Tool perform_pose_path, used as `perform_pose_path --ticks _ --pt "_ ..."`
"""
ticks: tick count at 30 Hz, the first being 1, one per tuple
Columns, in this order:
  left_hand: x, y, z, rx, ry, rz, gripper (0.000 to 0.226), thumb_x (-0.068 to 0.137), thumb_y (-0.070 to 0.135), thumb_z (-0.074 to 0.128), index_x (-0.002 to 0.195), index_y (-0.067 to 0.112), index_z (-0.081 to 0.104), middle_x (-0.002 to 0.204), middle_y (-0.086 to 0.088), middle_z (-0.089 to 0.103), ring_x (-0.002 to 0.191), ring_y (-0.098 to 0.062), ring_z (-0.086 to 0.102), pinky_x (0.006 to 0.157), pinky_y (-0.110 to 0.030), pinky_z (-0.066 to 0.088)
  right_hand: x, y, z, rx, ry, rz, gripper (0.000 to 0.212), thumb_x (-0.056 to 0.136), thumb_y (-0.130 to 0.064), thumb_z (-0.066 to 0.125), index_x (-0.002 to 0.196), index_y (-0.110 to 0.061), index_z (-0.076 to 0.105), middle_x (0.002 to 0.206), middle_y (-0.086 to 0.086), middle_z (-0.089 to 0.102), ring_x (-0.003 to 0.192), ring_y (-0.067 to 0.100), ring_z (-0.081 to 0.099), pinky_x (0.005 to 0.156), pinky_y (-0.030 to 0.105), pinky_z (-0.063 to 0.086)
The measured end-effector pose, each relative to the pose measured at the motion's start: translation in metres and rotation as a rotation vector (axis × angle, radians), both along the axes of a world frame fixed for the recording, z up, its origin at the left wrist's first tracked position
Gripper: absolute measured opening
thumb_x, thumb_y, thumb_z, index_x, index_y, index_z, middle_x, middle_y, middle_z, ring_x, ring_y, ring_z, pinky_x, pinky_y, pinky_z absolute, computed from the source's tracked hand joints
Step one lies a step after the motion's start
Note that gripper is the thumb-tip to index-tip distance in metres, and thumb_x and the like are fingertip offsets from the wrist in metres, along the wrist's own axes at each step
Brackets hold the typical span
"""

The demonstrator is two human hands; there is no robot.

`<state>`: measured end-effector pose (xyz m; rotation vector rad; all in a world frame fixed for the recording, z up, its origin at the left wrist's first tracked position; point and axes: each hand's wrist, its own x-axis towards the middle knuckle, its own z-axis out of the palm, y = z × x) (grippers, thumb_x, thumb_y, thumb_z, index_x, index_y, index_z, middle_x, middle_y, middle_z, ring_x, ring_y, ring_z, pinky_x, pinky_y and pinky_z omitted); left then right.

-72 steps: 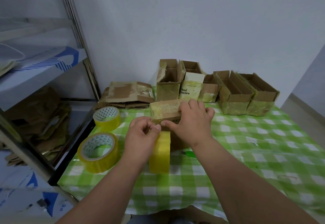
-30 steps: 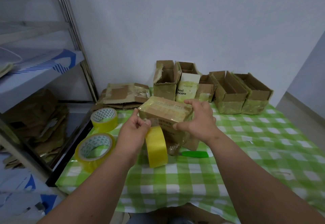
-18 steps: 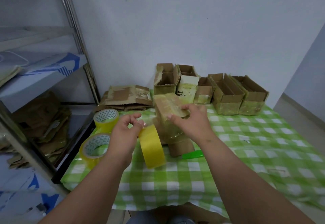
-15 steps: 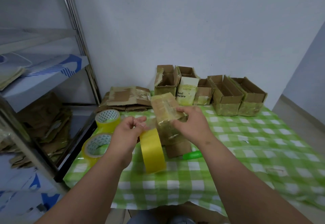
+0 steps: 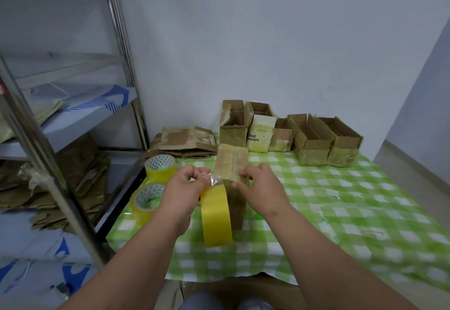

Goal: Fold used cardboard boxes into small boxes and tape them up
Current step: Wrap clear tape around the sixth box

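Tape rolls three, finished boxes five

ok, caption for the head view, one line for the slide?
Left hand pulls clear tape from a yellow tape roll while the right hand steadies an upright cardboard box.

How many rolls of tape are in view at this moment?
3. One roll hangs on edge from the left hand, at the box being taped. Two more rolls lie flat at the table's left edge: the far one and the near one, partly hidden by the left hand.
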<state>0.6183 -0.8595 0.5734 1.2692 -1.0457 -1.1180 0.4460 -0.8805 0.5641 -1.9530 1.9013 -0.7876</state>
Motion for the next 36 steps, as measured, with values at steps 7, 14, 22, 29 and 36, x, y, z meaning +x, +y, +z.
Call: perform_pose_path --ticks 7,14,22,29,36 --pt "0.0 0.013 0.0 0.007 -0.021 0.031 0.027 0.091 0.005 0.065 0.068 0.011 0.052 0.101 0.003 0.069 0.094 -0.024 0.065 0.087 -0.046 0.053 -0.01 0.005 0.003 0.007 -0.112 0.04 0.045 0.093 -0.04 0.061 0.138 -0.032 0.055 0.121 -0.001 0.047 0.111 0.021 0.055 0.1 0.04 0.045" --pt "-0.01 0.019 0.009 -0.031 0.015 0.026 0.023 0.091 0.011 0.068 0.071 0.011 0.056 0.076 -0.004 0.066 0.073 -0.023 0.057 0.073 -0.042 0.051 -0.012 0.024 0.0 -0.146 -0.379 -0.033 0.03 0.091 -0.023 0.066 0.121 -0.024 0.065 0.108 -0.008 0.051 0.088 0.008 0.056 0.081 0.02 0.043" --pt "-0.022 0.024 0.005 -0.1 0.029 0.026 0.03 0.089 0.016 0.07 0.063 0.02 0.058 0.066 -0.007 0.055 0.067 -0.025 0.05 0.068 -0.044 0.048 0.005 0.078 0.006 -0.015 -0.795 0.088 0.035 0.089 -0.048 0.06 0.081 -0.015 0.068 0.08 0.004 0.066 0.076 0.013 0.059 0.073 0.033 0.047" --pt "-0.025 0.027 0.012 -0.125 -0.021 0.126 0.022 0.09 0.014 0.069 0.07 0.013 0.058 0.076 -0.016 0.065 0.07 -0.025 0.057 0.077 -0.056 0.054 0.0 0.092 0.003 0.117 -0.901 0.364 0.015 0.087 -0.025 0.068 0.082 -0.012 0.065 0.068 -0.009 0.068 0.066 0.002 0.062 0.063 0.015 0.046" --pt "-0.032 0.028 0.026 -0.02 0.212 0.148 0.026 0.088 0.004 0.068 0.07 0.012 0.052 0.076 -0.014 0.068 0.069 -0.021 0.065 0.08 -0.05 0.056 -0.023 0.088 0.008 0.031 -0.821 0.374 0.017 0.079 -0.031 0.066 0.078 -0.016 0.059 0.071 -0.005 0.062 0.07 0.01 0.057 0.067 0.022 0.045"
